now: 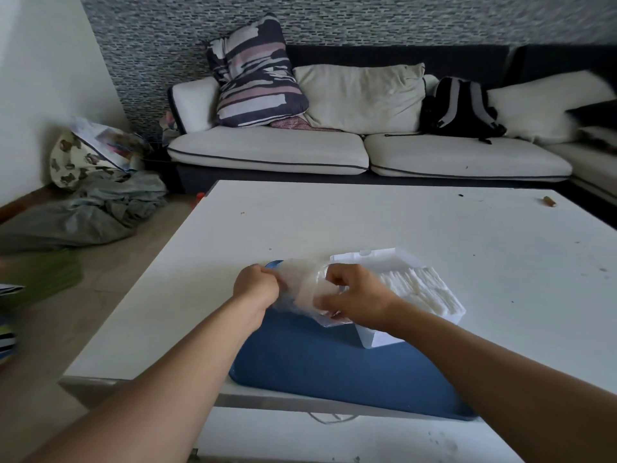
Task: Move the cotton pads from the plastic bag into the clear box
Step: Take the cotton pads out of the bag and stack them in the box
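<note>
- Living room setting: white table (pixel 367 228) in the foreground, pale sofa (pixel 334 152) with cushions and a dark backpack (pixel 459 108) behind, bundled cloth (pixel 100 208) on the floor to the left.
- On the near part of the table lies a blue mat (pixel 317 362); the work takes place above it.
- Left hand (pixel 255 285) is curled closed, pinching one end of the plastic bag (pixel 300 289), which is held clear of the mat.
- Right hand (pixel 357 295) grips the other end of the bag, fingers curled into the film.
- Judgement: holding both ends keeps the bag taut and its mouth steerable toward the clear box (pixel 377 339), which sits just beside the right hand with its lid (pixel 367 257) standing open behind.
- Cotton pads (pixel 420 289) are already stacked in a row inside the box; a whitish mass shows through the bag, so some pads appear to remain there.
- Judgement: the transfer is well advanced but not finished.
- Obscured: the bag's opening is behind the right hand; which end is open cannot be told.
- Bag contents are blurred by film and motion; no count possible.
- Box's near wall is partly covered by the right forearm.
</note>
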